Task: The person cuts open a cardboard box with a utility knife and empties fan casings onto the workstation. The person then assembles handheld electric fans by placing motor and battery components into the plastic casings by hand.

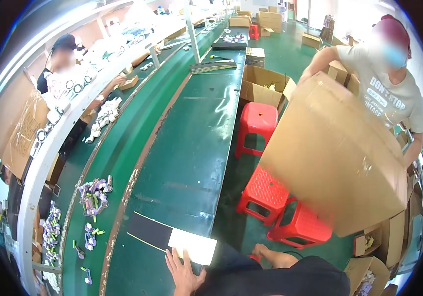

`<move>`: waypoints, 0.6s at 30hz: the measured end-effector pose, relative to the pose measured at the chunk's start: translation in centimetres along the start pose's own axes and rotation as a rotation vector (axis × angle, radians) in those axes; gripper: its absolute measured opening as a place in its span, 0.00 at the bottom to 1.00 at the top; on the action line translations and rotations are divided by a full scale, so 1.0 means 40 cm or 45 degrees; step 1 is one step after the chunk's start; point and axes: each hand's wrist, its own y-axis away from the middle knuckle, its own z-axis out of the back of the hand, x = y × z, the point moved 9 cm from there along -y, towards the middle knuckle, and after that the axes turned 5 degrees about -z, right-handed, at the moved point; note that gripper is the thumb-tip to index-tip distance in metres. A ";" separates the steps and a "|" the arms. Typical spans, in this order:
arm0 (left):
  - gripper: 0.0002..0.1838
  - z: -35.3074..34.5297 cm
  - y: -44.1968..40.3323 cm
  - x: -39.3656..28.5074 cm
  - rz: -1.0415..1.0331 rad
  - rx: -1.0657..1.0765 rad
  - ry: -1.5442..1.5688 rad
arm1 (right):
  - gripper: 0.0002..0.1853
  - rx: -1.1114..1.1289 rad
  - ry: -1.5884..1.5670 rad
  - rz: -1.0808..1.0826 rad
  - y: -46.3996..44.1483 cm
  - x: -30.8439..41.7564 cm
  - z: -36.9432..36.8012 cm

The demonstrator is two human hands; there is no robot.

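My left hand (185, 274) lies palm down at the near end of the green bench, fingers spread. Its fingertips touch the lower edge of a bright white rectangular sheet or panel (192, 245). Against the white piece's left side is a flat black rectangle (150, 230) with pale yellowish edges; whether the two are one piece I cannot tell. A small dark object shows by my thumb, too little of it to name. My right hand is out of view. Black clothing and a bare leg show at the bottom.
Left of the bench runs a green conveyor belt (122, 148) bearing purple-and-green parts (93, 197). A person across it handles white parts (105, 118). At right, another person carries a large cardboard box (334, 153) over red stools (265, 192). Dark flat strips (214, 66) lie farther up the bench.
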 end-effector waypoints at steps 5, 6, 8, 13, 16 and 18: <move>0.56 0.007 -0.002 0.004 0.011 0.003 0.041 | 0.14 -0.045 0.120 0.101 -0.039 0.022 0.002; 0.56 0.009 -0.002 0.006 0.015 -0.002 0.052 | 0.17 0.032 0.227 0.164 -0.074 0.025 -0.033; 0.56 0.011 0.006 0.006 0.029 0.001 0.081 | 0.23 0.160 0.347 0.244 -0.143 0.025 -0.087; 0.55 0.028 0.001 0.018 0.081 -0.001 0.128 | 0.24 0.115 0.302 0.323 -0.017 0.120 -0.005; 0.54 0.020 0.009 0.026 0.088 -0.018 0.134 | 0.20 0.126 0.215 0.271 0.033 0.149 0.030; 0.53 0.022 0.011 0.028 0.080 -0.039 0.141 | 0.16 -0.007 -0.053 0.284 0.075 0.181 0.076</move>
